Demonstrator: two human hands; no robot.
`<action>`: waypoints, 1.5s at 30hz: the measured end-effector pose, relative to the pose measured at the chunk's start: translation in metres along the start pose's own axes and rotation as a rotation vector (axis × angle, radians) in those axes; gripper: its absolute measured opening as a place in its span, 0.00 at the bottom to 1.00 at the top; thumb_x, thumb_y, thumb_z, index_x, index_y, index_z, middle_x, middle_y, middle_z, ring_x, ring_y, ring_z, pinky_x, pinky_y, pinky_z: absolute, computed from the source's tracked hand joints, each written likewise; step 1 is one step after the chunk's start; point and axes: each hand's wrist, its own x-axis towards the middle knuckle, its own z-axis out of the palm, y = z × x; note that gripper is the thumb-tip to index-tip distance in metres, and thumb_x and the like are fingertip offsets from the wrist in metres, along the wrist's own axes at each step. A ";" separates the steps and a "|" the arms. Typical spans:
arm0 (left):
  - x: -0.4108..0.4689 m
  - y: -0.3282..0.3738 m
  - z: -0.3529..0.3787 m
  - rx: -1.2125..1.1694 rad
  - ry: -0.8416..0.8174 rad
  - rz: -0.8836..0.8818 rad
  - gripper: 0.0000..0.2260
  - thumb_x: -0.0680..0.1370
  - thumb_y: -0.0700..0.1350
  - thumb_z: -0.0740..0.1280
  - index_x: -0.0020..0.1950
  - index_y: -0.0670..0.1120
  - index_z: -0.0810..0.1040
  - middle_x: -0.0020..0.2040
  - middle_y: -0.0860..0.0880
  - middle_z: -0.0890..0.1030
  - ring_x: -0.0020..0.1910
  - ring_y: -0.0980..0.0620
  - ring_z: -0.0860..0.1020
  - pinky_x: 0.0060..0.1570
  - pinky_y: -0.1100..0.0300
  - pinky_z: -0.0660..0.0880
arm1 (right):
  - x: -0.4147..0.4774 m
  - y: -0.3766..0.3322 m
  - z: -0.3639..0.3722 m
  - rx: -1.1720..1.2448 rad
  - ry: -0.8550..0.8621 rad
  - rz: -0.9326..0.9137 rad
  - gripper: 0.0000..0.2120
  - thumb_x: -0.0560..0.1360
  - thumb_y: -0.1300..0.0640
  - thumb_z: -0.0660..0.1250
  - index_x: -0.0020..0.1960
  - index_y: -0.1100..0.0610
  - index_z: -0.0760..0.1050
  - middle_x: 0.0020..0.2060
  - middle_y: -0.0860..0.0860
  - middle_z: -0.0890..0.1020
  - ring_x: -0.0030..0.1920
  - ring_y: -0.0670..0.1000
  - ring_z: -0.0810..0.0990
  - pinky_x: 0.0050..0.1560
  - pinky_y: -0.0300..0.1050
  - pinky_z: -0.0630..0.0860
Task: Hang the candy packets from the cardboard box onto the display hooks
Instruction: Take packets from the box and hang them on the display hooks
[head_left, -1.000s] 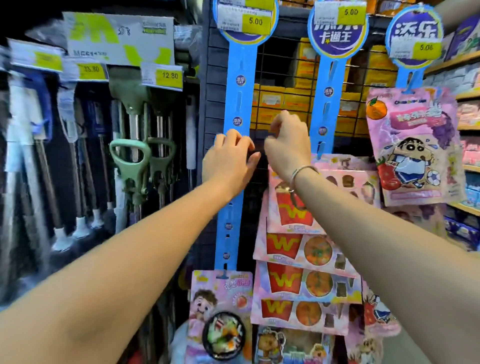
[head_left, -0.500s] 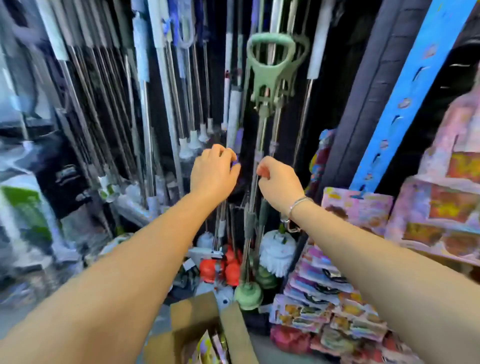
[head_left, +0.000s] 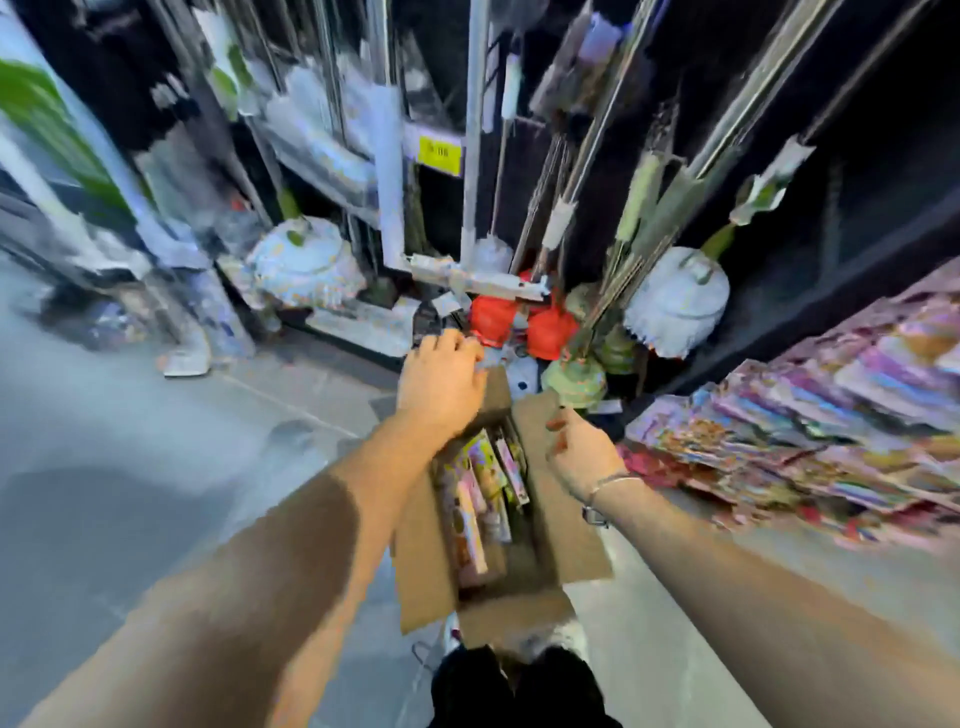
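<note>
Two hands over cardboard box (head_left: 569, 525) of candy packets (head_left: 480, 470): left hand (head_left: 441, 387), right hand (head_left: 579, 449) loosely curled, empty (blurred)

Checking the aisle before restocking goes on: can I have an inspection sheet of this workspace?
Surface: grey shop floor.
Job's things: open brown cardboard box on floor; colourful candy packets upright inside; hung pink packets at right.
Clutter: white mop heads, red rounded tool heads behind box.
Fingers: left hand and right hand above box, loosely curled, seemingly empty.
Cables: nothing seen.
Surroundings: dark rack of poles, yellow price tag; blurred.
</note>
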 end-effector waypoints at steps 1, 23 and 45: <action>0.000 -0.008 0.017 0.005 -0.045 -0.016 0.14 0.78 0.47 0.60 0.62 0.48 0.74 0.62 0.46 0.72 0.63 0.43 0.69 0.59 0.50 0.68 | 0.009 0.008 0.016 -0.018 -0.045 0.036 0.17 0.76 0.63 0.58 0.64 0.62 0.68 0.60 0.63 0.77 0.61 0.62 0.75 0.56 0.47 0.69; -0.052 -0.099 0.438 -1.223 -0.692 -1.206 0.12 0.82 0.44 0.57 0.65 0.49 0.70 0.50 0.47 0.77 0.38 0.53 0.75 0.34 0.65 0.68 | 0.205 0.210 0.365 -0.050 -0.491 0.273 0.13 0.77 0.59 0.60 0.60 0.59 0.75 0.58 0.59 0.79 0.59 0.61 0.76 0.57 0.45 0.71; -0.052 -0.086 0.524 -1.182 -0.590 -1.235 0.33 0.72 0.58 0.67 0.71 0.42 0.66 0.63 0.42 0.77 0.58 0.47 0.77 0.62 0.58 0.70 | 0.219 0.283 0.367 0.609 -0.573 0.491 0.16 0.72 0.71 0.64 0.55 0.57 0.71 0.48 0.54 0.79 0.45 0.53 0.79 0.47 0.50 0.79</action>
